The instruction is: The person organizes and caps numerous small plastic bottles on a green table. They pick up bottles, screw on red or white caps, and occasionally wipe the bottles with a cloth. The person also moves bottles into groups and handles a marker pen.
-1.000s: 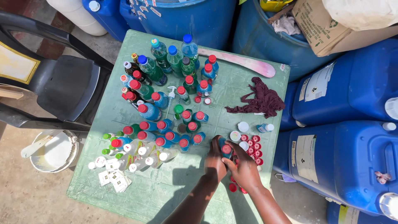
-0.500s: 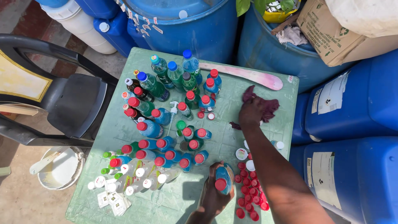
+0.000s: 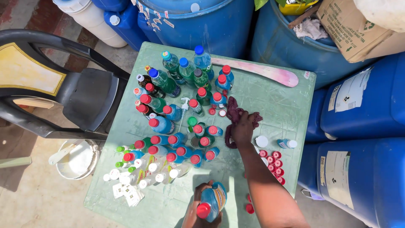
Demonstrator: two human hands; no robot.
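Head cam, landmark = green table [image 3: 291, 105]. Left hand [image 3: 201, 209] is gripping a blue bottle w/ red cap [image 3: 211, 202] at table's near edge, fingers wrapping round it, bottle tilting cap-first toward camera. Right hand [image 3: 244, 128] is pressing down on a dark red rag [image 3: 234, 115] near table centre, fingers closing over the cloth. Capped bottles [image 3: 177, 114] are crowding table's left half. Loose red caps [image 3: 273, 162] are lying on table's right side, beside the forearm. Pink paddle [image 3: 261, 71] is resting along table's far edge.
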